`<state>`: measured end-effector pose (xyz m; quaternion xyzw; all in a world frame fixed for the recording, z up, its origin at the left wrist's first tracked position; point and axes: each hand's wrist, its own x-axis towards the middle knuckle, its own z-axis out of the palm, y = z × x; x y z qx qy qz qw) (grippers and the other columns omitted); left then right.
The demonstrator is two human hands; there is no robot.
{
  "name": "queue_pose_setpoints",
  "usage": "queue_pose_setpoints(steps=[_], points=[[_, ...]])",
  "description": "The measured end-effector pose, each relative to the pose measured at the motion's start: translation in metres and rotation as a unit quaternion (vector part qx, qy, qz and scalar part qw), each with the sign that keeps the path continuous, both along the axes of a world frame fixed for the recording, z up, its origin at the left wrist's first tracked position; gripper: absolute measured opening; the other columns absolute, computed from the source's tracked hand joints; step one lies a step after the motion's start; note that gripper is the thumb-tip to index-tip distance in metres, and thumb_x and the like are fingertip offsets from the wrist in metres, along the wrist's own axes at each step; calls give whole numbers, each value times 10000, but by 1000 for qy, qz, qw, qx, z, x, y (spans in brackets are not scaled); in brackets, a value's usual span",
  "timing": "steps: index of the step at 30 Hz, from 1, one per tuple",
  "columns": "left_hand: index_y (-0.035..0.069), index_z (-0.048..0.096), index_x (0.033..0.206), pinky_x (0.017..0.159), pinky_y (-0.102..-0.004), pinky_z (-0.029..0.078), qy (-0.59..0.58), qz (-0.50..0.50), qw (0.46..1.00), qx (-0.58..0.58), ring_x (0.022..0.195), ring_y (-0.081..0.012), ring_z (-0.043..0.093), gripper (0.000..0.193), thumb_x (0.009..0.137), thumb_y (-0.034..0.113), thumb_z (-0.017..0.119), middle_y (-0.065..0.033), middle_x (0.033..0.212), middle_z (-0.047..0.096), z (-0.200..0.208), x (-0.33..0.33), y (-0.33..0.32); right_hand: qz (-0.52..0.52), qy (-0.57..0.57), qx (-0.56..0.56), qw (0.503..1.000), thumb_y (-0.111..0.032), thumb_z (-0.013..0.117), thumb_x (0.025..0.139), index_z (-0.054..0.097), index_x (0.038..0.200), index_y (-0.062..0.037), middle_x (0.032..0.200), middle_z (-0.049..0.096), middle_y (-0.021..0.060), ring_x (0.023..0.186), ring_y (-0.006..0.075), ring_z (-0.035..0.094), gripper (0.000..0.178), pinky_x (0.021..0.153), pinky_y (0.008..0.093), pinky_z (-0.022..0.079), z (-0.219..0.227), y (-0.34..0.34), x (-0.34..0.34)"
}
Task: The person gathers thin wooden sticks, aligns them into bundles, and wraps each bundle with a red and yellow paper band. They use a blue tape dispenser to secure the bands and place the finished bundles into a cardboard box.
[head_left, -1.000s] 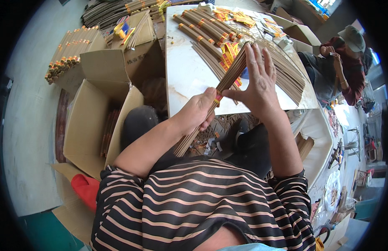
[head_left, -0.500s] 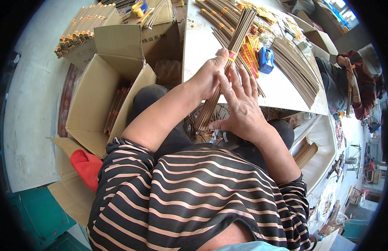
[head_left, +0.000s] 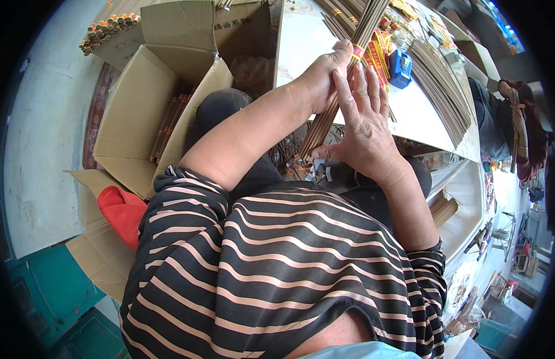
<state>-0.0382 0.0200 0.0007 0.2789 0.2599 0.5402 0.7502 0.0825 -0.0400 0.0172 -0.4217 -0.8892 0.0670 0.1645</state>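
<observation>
Slanting up and away over the near edge of the table is a bundle of thin brown incense sticks, wrapped by a red and yellow paper band. My left hand is closed round the bundle just below the band, with its thumb lying along the sticks. My right hand is beside the bundle on its right, palm facing it, fingers stretched and thumb spread apart near the lower end. Whether its fingertips touch the sticks I cannot tell.
A blue tape dispenser stands on the white table by red and yellow labels. Loose incense sticks lie to the right. An open cardboard box with banded bundles inside is at my left. Another person holds sticks at far right.
The whole view has shifted, so everything sits higher and mostly further right. Both hands keep nearly the same pose around and beside the bundle.
</observation>
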Motion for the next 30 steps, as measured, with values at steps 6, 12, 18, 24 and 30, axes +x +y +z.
queue_pose_setpoints(steps=[6,12,18,24,30], points=[[101,466,867,369,-234,316,187,-38,978,-86,371,-92,332,496,917,566,301,1,495,405,12,-6,-5,2,242,33,970,-270,763,682,351,1334,-33,1307,409,210,1232,353,372,807,1008,406,332,11,15,18],[80,473,908,342,-193,344,96,-152,982,-51,359,-64,390,538,897,591,306,11,517,410,9,-14,-19,-88,549,-227,800,-225,583,887,474,1203,56,1163,547,159,1088,189,514,436,926,291,406,14,57,34],[60,510,869,319,-198,350,97,-181,978,-44,329,-66,387,583,864,620,348,6,476,400,15,-12,-28,-21,548,-314,775,-199,695,797,484,1198,32,1084,584,106,1016,152,531,508,889,287,415,11,52,27],[58,525,834,315,-202,350,123,-175,976,-42,325,-70,389,599,864,626,339,1,468,412,11,-11,-28,-99,479,-314,813,-233,742,751,591,920,16,907,611,79,843,88,540,337,732,249,440,15,46,31],[67,483,832,316,-192,362,142,-179,973,-33,358,-60,401,586,870,626,308,3,522,426,19,-9,-30,-91,355,-132,921,-187,741,747,559,709,-58,764,561,0,746,86,514,227,658,229,412,15,44,38]])
